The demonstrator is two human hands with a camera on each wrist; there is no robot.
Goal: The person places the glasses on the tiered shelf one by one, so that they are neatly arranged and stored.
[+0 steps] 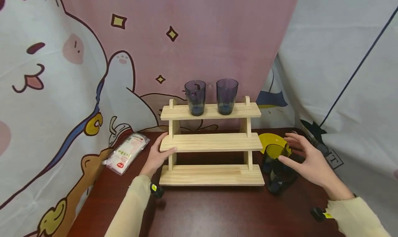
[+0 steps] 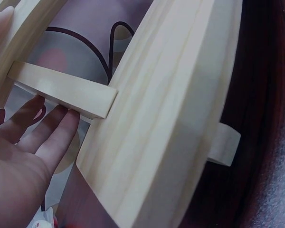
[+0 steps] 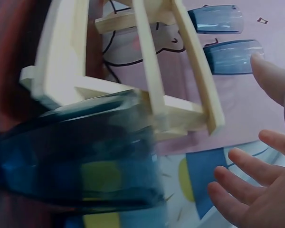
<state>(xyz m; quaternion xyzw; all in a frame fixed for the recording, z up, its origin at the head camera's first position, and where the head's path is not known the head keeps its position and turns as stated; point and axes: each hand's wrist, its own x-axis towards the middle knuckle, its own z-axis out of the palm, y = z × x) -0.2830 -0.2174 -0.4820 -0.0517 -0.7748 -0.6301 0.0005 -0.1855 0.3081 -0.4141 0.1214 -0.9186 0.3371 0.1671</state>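
A three-tier wooden display rack (image 1: 211,142) stands on the table. My left hand (image 1: 155,157) grips the left end of its middle shelf, thumb on top; in the left wrist view the fingers (image 2: 57,137) lie against the upright. Two purplish-blue glasses, one on the left (image 1: 196,100) and one on the right (image 1: 227,98), stand upright on the top shelf. To the right of the rack, dark glasses (image 1: 277,181) stand on the table. My right hand (image 1: 311,162) is beside their rims, fingers spread, and in the right wrist view it is apart from the nearest glass (image 3: 76,156).
Behind the dark glasses lies a yellow round dish (image 1: 268,139). A white plastic packet (image 1: 129,152) lies to the left of the rack on the dark red-brown table (image 1: 211,212). Printed cloth (image 1: 233,33) hangs at the back and sides.
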